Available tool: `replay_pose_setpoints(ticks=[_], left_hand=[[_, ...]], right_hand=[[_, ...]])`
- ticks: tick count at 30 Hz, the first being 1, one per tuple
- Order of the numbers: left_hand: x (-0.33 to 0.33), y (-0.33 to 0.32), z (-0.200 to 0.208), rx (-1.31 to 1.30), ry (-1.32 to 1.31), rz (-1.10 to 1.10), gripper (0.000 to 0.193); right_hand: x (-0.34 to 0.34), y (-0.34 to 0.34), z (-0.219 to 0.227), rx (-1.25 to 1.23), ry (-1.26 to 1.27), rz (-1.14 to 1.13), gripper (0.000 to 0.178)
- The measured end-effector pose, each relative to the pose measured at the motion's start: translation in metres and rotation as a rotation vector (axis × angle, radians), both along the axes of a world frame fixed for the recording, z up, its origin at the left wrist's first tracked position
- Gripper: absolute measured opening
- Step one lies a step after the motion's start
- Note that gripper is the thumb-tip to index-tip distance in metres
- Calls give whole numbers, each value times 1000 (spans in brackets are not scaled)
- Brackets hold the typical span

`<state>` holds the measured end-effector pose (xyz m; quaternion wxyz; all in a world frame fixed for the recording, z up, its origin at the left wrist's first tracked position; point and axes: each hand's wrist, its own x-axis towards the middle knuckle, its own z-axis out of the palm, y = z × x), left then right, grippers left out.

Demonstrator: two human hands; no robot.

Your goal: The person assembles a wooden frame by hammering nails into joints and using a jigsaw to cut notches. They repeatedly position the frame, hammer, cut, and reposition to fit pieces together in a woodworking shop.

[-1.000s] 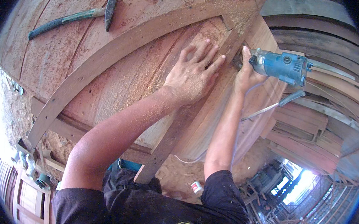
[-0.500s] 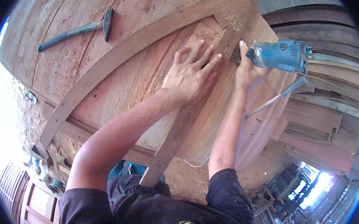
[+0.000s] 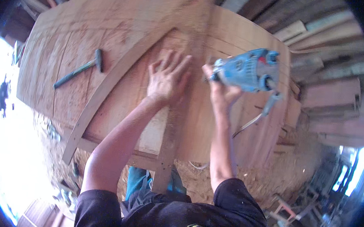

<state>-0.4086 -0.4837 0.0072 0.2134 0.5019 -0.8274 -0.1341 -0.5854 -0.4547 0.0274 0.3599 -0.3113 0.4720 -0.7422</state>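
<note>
Gripped a blue, barrel-shaped power tool [image 3: 247, 69] in the right hand [image 3: 222, 92]; spread the left hand [image 3: 166, 83] flat on seamed reddish wooden planking [image 3: 116, 111]. Had a dark-headed hammer [image 3: 79, 71] farther left, beyond a curved brown wooden rib [image 3: 107, 86].

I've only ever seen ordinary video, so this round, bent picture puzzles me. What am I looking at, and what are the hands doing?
There is no machine arm here: these are a person's two bare hands. The camera is worn on the head and looks down; its very wide lens bends straight edges. Picture left is the person's left.

The left hand appears to rest flat, fingers spread, on a planked wooden surface. The right hand holds a blue power tool; blur hides whether its tip touches the wood.

A curved wooden strip and a straight wooden strip lie across the surface. Left of the curved one lies a hammer.
</note>
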Motion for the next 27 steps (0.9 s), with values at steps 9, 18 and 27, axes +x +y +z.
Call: replay_pose_setpoints(ticks=[9, 18, 27], left_hand=[[-13, -2, 0, 49, -120, 1, 59], [-112, 131, 178, 961, 823, -735, 41], [-132, 142, 194, 903, 719, -771, 30]], right_hand=[[-34, 181, 13, 257, -145, 237, 54], [-59, 267, 11, 139, -970, 272, 64], [-62, 285, 16, 338, -281, 81, 74]])
